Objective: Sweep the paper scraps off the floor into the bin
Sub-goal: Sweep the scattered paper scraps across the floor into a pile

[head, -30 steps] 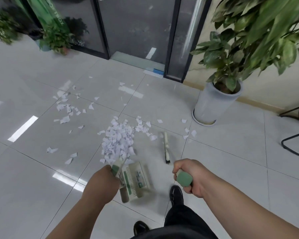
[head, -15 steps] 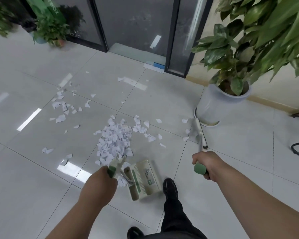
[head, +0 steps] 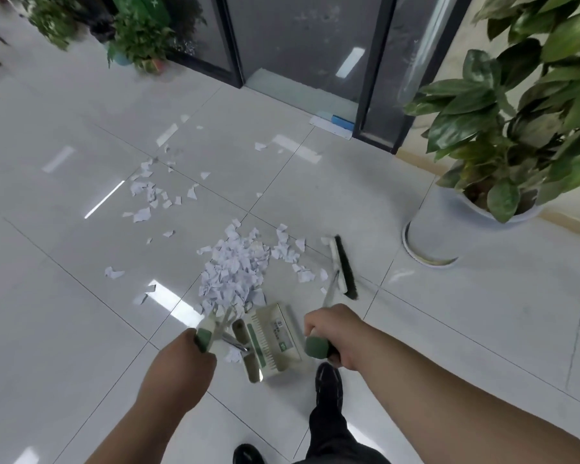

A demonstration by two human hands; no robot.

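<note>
A heap of white paper scraps (head: 235, 272) lies on the tiled floor in front of me, with more loose scraps (head: 146, 195) scattered to the far left. My left hand (head: 178, 366) grips the green handle of a cream dustpan (head: 270, 339), which stands on the floor just behind the heap. My right hand (head: 335, 333) grips the green end of a broom handle. The broom head (head: 344, 267), white with black bristles, rests on the floor at the right edge of the scraps.
A large potted plant in a white pot (head: 432, 229) stands to the right, close to the broom. Dark glass doors (head: 298, 45) are ahead, with smaller plants (head: 138, 45) at the far left. My black shoes (head: 329, 386) are beside the dustpan.
The broom head has swung back left from beside the white pot to the right edge of the scrap pile. My right hand moved left and nearer the dustpan. The left hand held its place.
</note>
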